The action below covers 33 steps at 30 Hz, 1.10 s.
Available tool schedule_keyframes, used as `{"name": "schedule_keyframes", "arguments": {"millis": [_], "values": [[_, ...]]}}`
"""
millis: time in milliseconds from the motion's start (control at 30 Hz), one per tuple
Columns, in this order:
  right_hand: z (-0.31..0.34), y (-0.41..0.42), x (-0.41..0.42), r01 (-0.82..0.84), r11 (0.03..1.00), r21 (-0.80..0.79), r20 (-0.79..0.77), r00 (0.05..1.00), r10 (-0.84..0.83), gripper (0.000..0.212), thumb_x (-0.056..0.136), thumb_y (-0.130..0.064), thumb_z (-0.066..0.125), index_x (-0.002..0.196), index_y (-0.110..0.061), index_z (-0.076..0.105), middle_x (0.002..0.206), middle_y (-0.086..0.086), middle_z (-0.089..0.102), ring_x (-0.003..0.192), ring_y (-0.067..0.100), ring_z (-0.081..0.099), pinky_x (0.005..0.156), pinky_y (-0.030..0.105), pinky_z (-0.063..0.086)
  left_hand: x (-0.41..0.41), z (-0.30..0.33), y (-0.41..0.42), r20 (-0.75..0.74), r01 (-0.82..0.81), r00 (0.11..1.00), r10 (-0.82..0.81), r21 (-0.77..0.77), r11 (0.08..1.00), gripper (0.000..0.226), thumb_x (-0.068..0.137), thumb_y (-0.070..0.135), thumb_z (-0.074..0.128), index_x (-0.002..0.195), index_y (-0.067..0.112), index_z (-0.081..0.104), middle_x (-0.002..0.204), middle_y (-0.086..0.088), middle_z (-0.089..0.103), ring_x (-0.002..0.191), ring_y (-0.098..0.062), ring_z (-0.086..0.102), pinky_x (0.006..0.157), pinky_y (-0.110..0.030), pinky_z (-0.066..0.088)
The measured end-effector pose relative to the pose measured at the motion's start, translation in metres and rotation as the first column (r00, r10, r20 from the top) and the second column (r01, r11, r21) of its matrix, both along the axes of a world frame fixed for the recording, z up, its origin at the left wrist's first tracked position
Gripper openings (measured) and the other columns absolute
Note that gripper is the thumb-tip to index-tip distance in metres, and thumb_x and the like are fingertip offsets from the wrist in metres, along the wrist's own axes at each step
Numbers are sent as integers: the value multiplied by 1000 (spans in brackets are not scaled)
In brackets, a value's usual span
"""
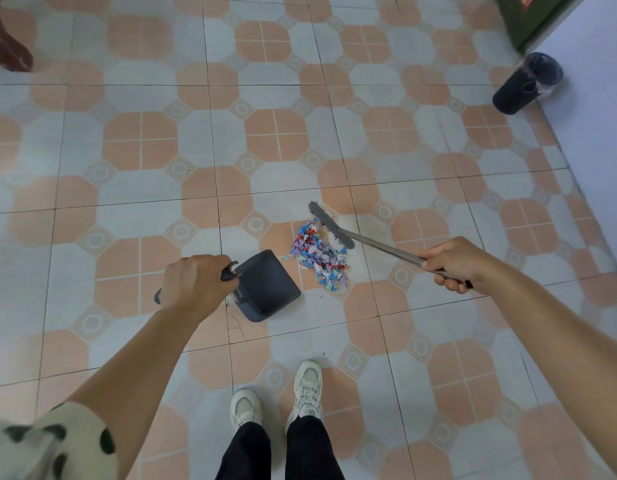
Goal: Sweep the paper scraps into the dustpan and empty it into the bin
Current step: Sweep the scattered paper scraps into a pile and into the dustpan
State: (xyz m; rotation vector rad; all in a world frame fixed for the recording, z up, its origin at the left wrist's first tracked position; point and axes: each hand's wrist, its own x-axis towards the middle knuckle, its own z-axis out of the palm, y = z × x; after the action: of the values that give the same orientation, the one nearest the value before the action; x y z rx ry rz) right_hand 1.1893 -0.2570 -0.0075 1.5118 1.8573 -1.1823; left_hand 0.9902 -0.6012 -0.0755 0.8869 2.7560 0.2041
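Both grips closed: left hand (193, 284) holding dustpan (265, 287), right hand (454, 263) gripping brush (329, 223) beside scraps (319, 259)

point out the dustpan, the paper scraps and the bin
dustpan (265, 285): head view, middle of its dark pan
paper scraps (319, 259): head view, centre of the coloured pile
bin (527, 83): head view, its dark side wall, upper right by the wall

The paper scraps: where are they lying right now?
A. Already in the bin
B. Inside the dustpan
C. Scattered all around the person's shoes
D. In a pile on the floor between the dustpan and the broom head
D: the paper scraps sit heaped on the tiled floor, with the dustpan on one side and the broom head on the other.
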Motion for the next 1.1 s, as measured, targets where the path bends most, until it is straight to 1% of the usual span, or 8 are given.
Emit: {"name": "schedule_keyframes", "arguments": {"millis": [200,367,567,700,800,867,967,1100], "values": [[-51,9,-23,-29,995,93,59,998,23,45,89,4,53,132,-9,57,60,11,51,40,15,38,40,18,28,-4,-6,13,-4,-35,999,35,22,999,24,77,22,65,58,10,57,49,-9,56,48,-25,34,47,-19,20],[-89,13,-53,-104,985,140,89,992,92,36,89,7,50,124,7,58,70,18,53,41,19,43,44,25,27,-6,-11,24,-8,-29,1000,29,14,999,26,75,20,67,55,10,54,45,-5,49,45,-25,32,46,-20,19],[-110,7,-73,-272,954,124,139,957,255,35,91,0,49,124,1,60,87,26,66,45,23,51,44,24,38,-10,-10,29,-16,-27,999,27,31,999,29,76,21,68,53,9,54,44,-4,47,44,-26,34,46,-16,18],[-98,8,-70,-346,936,69,150,931,333,34,91,0,48,122,2,61,75,18,56,42,21,47,41,22,34,-12,-9,30,-17,-18,1000,19,17,1000,29,73,21,71,51,10,54,41,0,42,41,-26,33,46,-15,15],[-78,21,-65,-290,954,83,140,951,276,33,92,2,50,122,-2,63,65,12,53,41,17,40,41,21,28,-16,-10,30,-16,-11,1000,11,10,1000,30,70,21,74,50,12,54,39,0,40,38,-25,33,47,-13,15],[-71,29,-66,-250,962,114,117,964,237,39,91,1,51,129,-5,59,63,10,53,42,17,40,42,20,30,-18,-11,32,-14,0,1000,0,4,1000,31,67,20,76,48,13,52,37,0,41,37,-24,31,47,-12,15],[-74,46,-84,-249,949,194,82,968,237,42,92,-1,52,133,-7,57,67,10,57,46,19,45,43,22,35,-20,-11,37,-3,14,1000,-14,-14,1000,33,65,19,75,48,15,48,37,2,36,37,-22,29,46,-12,16],[-90,67,-127,-171,947,273,37,985,167,35,90,-1,52,123,-3,63,82,19,63,48,22,51,46,24,38,-22,-12,42,-3,13,1000,-13,-31,999,29,64,19,73,49,14,50,37,0,41,38,-21,27,45,-14,15]]}}
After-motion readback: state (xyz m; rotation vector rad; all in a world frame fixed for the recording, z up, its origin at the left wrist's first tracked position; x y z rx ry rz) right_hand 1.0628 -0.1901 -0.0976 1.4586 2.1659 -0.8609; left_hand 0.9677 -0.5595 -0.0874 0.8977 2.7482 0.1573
